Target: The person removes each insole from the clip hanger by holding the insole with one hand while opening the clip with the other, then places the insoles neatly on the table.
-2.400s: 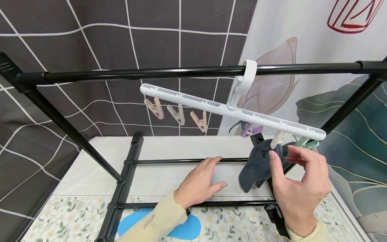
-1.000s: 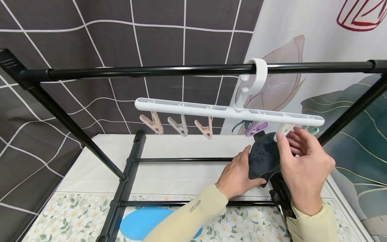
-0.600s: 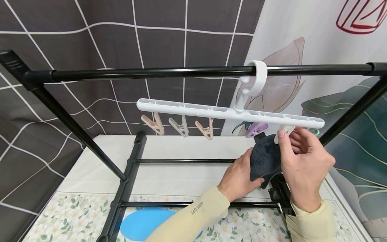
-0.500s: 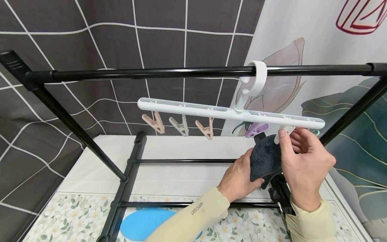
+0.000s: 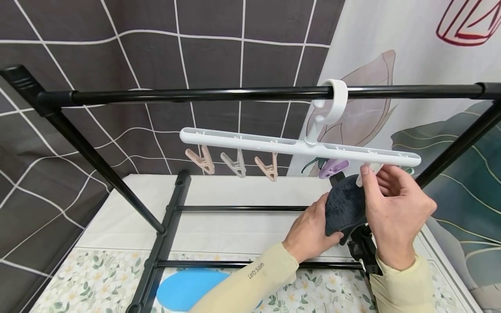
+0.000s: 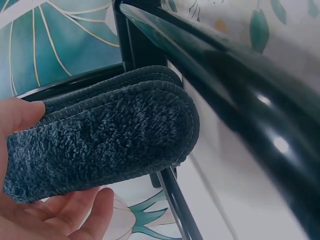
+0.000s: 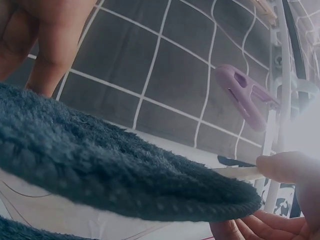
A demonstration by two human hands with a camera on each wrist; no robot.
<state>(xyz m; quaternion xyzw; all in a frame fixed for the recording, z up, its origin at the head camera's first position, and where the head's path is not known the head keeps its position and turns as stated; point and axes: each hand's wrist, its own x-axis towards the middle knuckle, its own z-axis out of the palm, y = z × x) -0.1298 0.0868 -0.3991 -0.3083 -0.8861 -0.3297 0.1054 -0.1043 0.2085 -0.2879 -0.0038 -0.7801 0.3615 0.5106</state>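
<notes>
Left hand (image 5: 307, 232) and right hand (image 5: 397, 213) meet at a dark fluffy cloth (image 5: 345, 204) in the head view, below the right part of a white hanger (image 5: 250, 143) hooked over a black rail (image 5: 195, 94). The left has the cloth between thumb and fingers; the right pinches a white clip (image 5: 359, 180) at its upper edge.

From the left wrist, the cloth shows two rounded, stitched layers, thumb above and partly curled fingers below.

From the right wrist, the thumb presses the clip, with fingers under the cloth's tip and a purple clip nearby. Whether the clip bites the cloth, I cannot tell.
</notes>
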